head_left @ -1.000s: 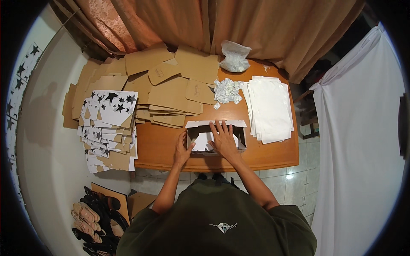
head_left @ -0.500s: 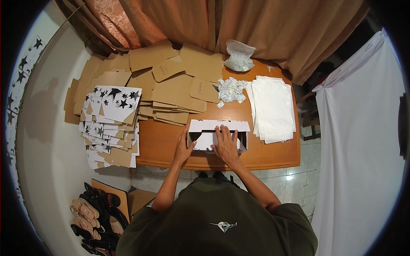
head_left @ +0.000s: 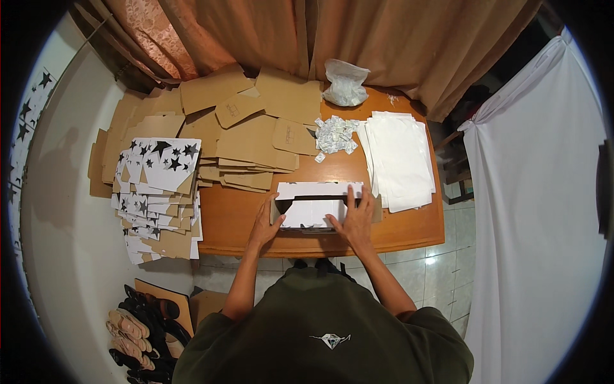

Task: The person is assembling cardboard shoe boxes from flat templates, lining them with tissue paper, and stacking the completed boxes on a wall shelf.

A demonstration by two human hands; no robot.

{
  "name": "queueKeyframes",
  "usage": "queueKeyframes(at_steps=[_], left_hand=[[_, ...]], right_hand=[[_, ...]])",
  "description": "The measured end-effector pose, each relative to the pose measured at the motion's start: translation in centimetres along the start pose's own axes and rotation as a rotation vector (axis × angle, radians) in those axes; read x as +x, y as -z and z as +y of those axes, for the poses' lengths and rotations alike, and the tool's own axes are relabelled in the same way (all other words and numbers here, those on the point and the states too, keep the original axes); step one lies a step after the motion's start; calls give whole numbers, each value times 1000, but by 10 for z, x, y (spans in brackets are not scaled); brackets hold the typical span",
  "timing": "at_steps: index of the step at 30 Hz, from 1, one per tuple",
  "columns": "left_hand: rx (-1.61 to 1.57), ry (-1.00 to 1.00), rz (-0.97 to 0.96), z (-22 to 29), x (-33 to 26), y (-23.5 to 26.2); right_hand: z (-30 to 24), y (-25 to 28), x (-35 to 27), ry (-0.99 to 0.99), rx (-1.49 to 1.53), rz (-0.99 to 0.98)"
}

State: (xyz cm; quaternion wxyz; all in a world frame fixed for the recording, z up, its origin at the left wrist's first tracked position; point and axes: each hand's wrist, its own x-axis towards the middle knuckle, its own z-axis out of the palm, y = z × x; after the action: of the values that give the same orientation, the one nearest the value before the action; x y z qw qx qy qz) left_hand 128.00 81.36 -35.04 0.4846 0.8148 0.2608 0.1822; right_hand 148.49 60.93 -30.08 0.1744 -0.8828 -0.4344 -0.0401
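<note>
A partly folded cardboard box [head_left: 313,214], white with black stars on one face, lies at the table's front edge with a dark gap along its far side. At its left end my left hand [head_left: 264,224] grips the wall, fingers along the outside and thumb over the near corner. My right hand [head_left: 357,223] holds the right end, fingers reaching over the far white panel [head_left: 313,189] and thumb pointing inward at the near part. A brown flap [head_left: 377,208] sticks out beyond the right hand. The box's underside is hidden.
Star-printed flat box blanks [head_left: 157,192] are stacked at the left, brown cardboard blanks [head_left: 249,141] behind. Small white packets [head_left: 336,136], a translucent plastic bag [head_left: 346,86] and white paper sheets [head_left: 398,160] occupy the right. Shoes [head_left: 144,326] stand lower left; a white cloth [head_left: 524,192] hangs right.
My right hand has moved from the middle of the box to its right end, where a brown flap now shows outside. My left hand stays at the left end. The view has shifted slightly.
</note>
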Motion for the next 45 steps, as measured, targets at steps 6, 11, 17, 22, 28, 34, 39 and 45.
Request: queueKeyframes(at_steps=[6,11,17,22,28,34,39,45], left_hand=[[-22,51,-14,6,5,-2],[29,-4,-10,4,6,-8],[50,-37,140,10,1,-23],[207,-190,131,34,3,-26],[361,-183,65,33,-3,-33],[397,-206,67,23,-6,-43],[449,-203,52,16,-10,-43],[443,-176,50,13,-8,-43]], right_hand=[[37,-4,-6,-31,56,-122],[37,-6,-11,7,52,-206],[27,-6,-9,38,-22,-205],[24,-30,5,150,-111,-175],[1,-40,26,115,-19,-220],[-13,-56,39,257,-55,-89],[-21,-62,45,276,7,-171],[-18,-69,48,338,-12,-92]])
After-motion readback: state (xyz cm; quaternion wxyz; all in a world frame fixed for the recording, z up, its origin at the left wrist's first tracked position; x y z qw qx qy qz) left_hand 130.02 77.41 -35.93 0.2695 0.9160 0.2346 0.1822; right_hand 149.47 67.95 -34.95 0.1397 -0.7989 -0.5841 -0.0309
